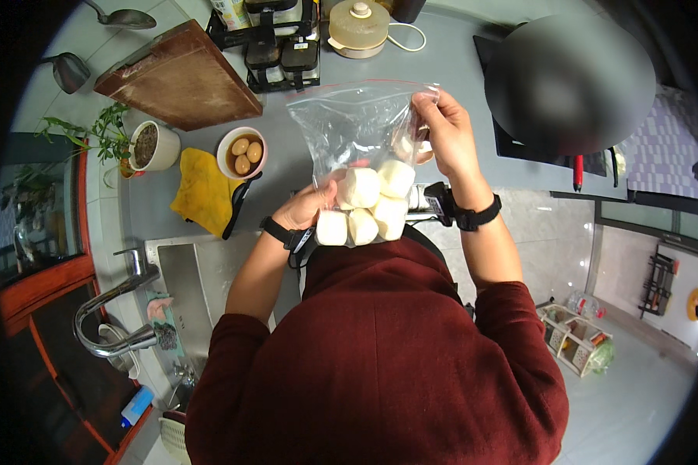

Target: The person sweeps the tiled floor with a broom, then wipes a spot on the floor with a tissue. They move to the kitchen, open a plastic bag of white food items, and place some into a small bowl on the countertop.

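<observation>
A clear plastic zip bag [364, 124] hangs upright before me, with several pale, rounded pieces that look like steamed buns [362, 188] resting in its lower half. Its wide top edge carries a red line; I cannot tell whether the seal is closed. My right hand [446, 132] pinches the upper right corner between thumb and fingers. Low on the left side, my left hand [309, 208] grips the bag, its fingers partly hidden behind the plastic. Behind the bag near my right fingers is a partly covered brown and white item [424, 152] that I cannot make out.
Left on the grey counter are a bowl of brown eggs [226, 161], a yellow cloth [202, 190], a potted plant [157, 147] and a wooden cutting board [182, 81]. A sink faucet [132, 341] stands lower left. An egg cooker [358, 29] sits behind; a dark wok [570, 85] is at right.
</observation>
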`<state>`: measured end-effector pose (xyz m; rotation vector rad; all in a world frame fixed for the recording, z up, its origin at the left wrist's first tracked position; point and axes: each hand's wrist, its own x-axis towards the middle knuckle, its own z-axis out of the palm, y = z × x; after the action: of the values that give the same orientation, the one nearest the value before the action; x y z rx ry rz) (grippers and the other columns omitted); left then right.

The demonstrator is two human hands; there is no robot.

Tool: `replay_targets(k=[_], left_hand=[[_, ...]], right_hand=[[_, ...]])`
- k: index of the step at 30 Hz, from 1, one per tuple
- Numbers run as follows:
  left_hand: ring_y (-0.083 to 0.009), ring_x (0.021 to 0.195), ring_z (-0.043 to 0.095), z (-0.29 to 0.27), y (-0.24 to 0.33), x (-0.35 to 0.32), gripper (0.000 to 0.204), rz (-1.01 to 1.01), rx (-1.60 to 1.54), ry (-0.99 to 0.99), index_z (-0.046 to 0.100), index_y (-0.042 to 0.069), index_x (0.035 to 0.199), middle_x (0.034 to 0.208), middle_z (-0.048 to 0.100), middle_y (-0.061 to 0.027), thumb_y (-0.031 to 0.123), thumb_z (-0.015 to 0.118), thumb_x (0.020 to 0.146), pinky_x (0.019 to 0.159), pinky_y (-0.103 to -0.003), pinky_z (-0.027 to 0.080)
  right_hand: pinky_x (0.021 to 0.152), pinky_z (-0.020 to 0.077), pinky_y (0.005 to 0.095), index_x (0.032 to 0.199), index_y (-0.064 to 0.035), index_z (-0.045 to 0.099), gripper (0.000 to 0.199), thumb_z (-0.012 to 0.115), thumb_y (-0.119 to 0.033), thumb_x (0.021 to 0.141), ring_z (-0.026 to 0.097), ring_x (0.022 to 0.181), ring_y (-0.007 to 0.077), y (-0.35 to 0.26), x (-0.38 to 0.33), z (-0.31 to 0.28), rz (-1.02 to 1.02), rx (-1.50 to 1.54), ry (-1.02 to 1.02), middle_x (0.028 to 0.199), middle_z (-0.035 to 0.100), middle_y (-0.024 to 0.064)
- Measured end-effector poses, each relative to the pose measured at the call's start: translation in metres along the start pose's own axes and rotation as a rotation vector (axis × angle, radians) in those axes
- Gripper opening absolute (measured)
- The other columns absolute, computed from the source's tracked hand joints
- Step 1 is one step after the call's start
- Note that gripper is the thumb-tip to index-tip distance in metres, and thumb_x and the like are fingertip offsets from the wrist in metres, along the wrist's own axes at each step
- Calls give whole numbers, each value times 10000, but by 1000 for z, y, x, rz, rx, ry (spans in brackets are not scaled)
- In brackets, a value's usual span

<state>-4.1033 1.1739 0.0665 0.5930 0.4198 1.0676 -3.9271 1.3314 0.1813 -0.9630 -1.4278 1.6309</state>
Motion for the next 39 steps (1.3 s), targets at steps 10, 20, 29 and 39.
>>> replay_targets(k=[10,20,29,39], left_hand=[[-242,1262,460,-4,-4,4,717,18,-330,6,312,55,1422,1381,461,-106,555,437,924,1049,-405,377],[-264,1262,461,4,6,5,831,43,-249,38,334,22,1410,1373,472,-135,624,501,861,1059,-413,357],[-272,1259,461,5,13,5,833,6,-252,47,320,19,1414,1375,466,-143,620,497,866,1059,-418,356],[-270,1270,449,-2,10,-1,845,5,-275,39,308,43,1426,1381,459,-134,637,495,855,1059,-416,360]], right_hand=[[526,362,204,871,-51,646,198,559,-219,929,462,583,50,4,42,-5,65,-76,-37,683,547,-26],[540,350,202,866,-40,643,163,562,-177,902,453,586,46,-1,55,-10,65,-157,-104,712,577,-23],[537,348,195,848,-41,638,181,620,-217,884,443,584,42,-6,61,-11,28,-241,-150,717,578,-26],[515,335,197,796,-52,637,216,665,-253,870,437,567,45,-9,58,-7,72,-263,-121,663,553,-33]])
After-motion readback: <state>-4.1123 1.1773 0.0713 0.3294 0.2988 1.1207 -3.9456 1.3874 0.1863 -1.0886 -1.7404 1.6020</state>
